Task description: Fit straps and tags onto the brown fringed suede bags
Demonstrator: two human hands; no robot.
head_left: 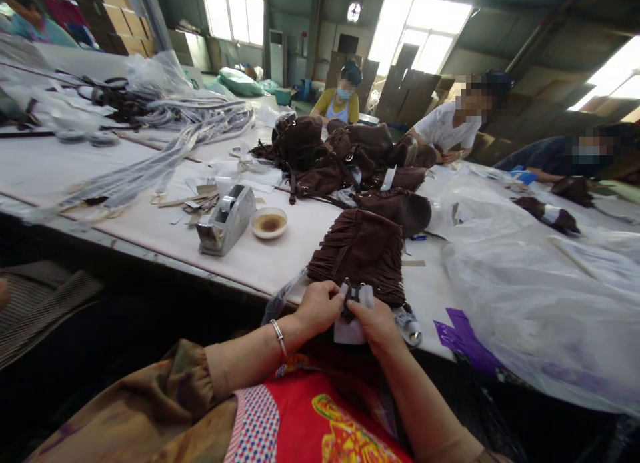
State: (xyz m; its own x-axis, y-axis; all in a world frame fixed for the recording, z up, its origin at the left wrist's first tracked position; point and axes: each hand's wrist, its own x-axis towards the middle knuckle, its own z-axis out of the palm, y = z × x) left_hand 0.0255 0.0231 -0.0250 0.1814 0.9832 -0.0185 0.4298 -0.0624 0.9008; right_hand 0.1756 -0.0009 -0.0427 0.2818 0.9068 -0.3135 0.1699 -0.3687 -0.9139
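Note:
A dark brown fringed bag (pixel 364 246) lies on the table in front of me, its near end toward my hands. At that end, white wrapping paper (pixel 349 331) sits around a small dark strap piece (pixel 353 295) with metal rings. My left hand (pixel 320 308) pinches the left side of this paper, thumb and forefinger together. My right hand (pixel 377 324) grips its right side, with the thumb over the strap piece. Exactly where the fingertips meet the strap is partly hidden. Just right of my right hand lies a clear-wrapped strap with metal parts (pixel 409 326).
A tape dispenser (pixel 228 221) and a small white dish (pixel 269 223) with brown residue stand to the left. Several brown bags (pixel 345 159) are heaped behind. Wrapped straps (pixel 190 139) lie far left, plastic sheeting (pixel 540 303) right. Several co-workers (pixel 450 119) sit across.

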